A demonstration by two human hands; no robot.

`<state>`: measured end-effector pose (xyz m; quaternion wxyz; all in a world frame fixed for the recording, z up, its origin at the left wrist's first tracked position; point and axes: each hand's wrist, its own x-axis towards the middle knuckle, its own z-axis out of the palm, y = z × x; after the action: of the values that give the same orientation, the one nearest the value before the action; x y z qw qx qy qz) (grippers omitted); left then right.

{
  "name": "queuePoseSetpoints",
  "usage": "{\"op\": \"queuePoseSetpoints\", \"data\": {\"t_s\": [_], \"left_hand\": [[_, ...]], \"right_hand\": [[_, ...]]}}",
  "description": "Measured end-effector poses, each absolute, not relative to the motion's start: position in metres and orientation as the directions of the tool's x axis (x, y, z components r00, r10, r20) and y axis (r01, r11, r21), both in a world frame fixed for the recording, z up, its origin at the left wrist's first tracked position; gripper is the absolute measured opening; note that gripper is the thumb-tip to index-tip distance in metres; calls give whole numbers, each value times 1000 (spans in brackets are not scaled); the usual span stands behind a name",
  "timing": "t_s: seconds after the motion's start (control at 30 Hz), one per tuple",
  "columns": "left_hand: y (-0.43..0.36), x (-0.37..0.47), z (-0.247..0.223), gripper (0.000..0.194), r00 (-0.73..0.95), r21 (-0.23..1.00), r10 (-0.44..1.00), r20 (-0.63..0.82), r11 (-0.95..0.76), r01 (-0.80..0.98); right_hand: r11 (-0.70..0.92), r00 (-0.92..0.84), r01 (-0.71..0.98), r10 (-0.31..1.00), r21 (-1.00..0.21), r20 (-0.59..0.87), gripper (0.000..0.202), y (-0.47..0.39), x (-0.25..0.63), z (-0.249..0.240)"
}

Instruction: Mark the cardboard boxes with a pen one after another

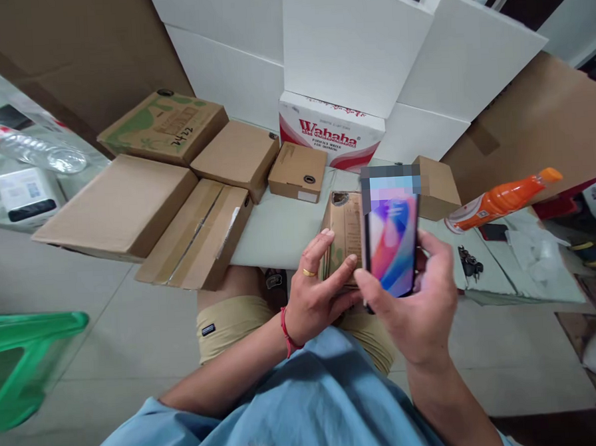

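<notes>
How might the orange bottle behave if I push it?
The bottle is tall and narrow, so a push near its cap would probably tip it. Being round, it would likely roll once down. Orange shows along most of its length, so it may be heavy for its size, though no liquid level shows.

hands on phone and box

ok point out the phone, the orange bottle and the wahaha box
Phone [392, 245]: head view, middle of its lit screen.
Orange bottle [505, 201]: head view, middle of its side.
Wahaha box [331, 135]: head view, its printed front.
</notes>
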<state>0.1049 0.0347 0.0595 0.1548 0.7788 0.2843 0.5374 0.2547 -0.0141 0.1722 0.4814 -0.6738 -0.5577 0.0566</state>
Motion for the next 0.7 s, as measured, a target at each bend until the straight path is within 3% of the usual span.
{"op": "queuePoseSetpoints", "data": {"t_s": [0.13, 0.23, 0.33, 0.5, 0.7], "left_hand": [[36, 93, 71, 67, 261, 487, 582, 770, -801, 350], [37, 90, 72, 68, 274, 477, 565, 778, -815, 329], [38, 91, 70, 69, 278, 458, 538, 796, -836, 303], [38, 93, 67, 67, 275, 445, 521, 808, -845, 295], [36, 94, 69, 67, 267, 439, 519, 812, -845, 306]], "right_hand": [[-68, 585, 643, 686, -763, 432, 85, -10, 315, 152], [-419, 716, 674, 574, -609, 397, 89, 6, 385, 117], [-709, 801, 584, 582, -396, 139, 93, 20, 448, 74], [-800, 830, 523, 557, -293, -39, 89, 23, 504, 28], [-856, 867, 471, 494, -211, -65, 94, 27, 540, 20]]}}
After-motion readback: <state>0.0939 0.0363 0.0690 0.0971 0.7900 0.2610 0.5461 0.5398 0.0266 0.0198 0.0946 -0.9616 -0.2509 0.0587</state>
